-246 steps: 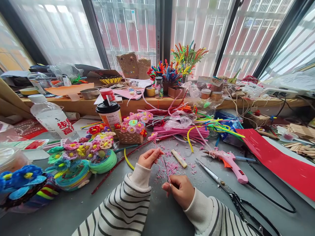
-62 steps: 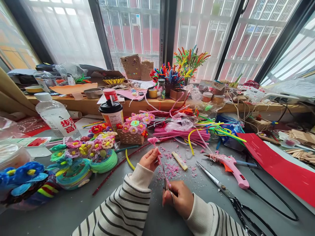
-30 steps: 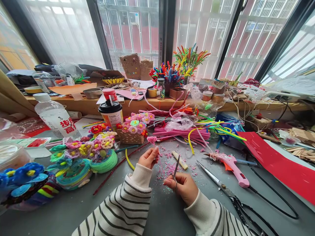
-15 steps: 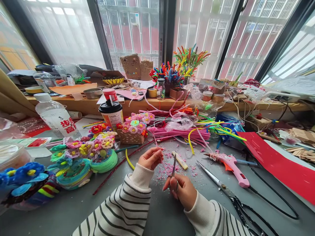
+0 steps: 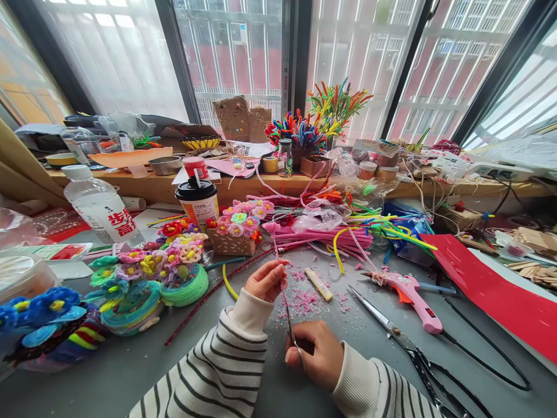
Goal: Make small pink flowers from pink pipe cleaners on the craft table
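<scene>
My left hand point(image 5: 265, 281) pinches the thin stem of a pink pipe cleaner point(image 5: 275, 248) between thumb and fingers. A fluffy pink tip tops the stem, which stands nearly upright. In my right hand point(image 5: 319, 353) is a small pair of scissors point(image 5: 291, 330), its blades slanting up to the left. The blade tips are close below my left fingers, by the stem's lower end; whether they touch it I cannot tell. Pink fuzz clippings point(image 5: 304, 302) lie scattered on the grey table point(image 5: 209, 371) beneath and behind my hands.
A pale stick-like piece point(image 5: 318, 284) lies among the clippings. To the right are large scissors point(image 5: 395, 331) and a pink glue gun point(image 5: 413, 299) with its cord. Pipe-cleaner flower pots point(image 5: 183, 284) stand at left, a flower box point(image 5: 232, 242) and pink pipe cleaners point(image 5: 322, 239) behind.
My right hand has moved slightly down, and the small scissors have swung left, their tips now beneath my left hand. The left hand stays nearly in place, with the fluffy tip slightly higher.
</scene>
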The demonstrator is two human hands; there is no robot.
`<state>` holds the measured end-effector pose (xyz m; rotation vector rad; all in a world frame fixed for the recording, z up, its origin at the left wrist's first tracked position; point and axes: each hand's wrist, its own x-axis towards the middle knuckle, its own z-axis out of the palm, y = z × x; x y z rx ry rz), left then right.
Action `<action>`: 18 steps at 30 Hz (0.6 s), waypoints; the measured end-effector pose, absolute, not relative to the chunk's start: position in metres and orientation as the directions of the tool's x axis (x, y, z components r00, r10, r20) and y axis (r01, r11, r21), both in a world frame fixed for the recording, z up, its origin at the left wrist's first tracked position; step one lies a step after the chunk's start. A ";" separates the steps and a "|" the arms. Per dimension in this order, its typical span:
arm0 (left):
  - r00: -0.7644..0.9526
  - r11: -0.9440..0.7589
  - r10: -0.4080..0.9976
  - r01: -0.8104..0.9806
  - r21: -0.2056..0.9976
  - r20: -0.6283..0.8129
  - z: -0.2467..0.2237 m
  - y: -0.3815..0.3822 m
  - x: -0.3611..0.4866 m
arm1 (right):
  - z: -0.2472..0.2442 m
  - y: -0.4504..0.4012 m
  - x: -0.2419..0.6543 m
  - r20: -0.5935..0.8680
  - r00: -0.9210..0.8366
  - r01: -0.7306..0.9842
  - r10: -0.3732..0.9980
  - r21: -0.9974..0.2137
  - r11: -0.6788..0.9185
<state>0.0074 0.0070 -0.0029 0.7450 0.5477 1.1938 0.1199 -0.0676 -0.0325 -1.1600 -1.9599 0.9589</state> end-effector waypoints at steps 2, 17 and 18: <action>0.287 0.183 0.958 -0.620 0.763 0.003 -0.003 0.007 0.008 | -0.033 -0.068 0.120 0.165 -0.382 0.439 0.909 -0.834 0.336; 0.187 0.195 0.978 -0.627 0.754 -0.097 -0.003 0.010 0.005 | -0.039 -0.063 0.121 0.232 -0.199 0.438 0.952 -0.848 0.298; 0.181 0.192 0.978 -0.625 0.756 -0.099 -0.003 0.010 0.005 | -0.038 -0.063 0.122 0.227 -0.190 0.432 0.955 -0.854 0.289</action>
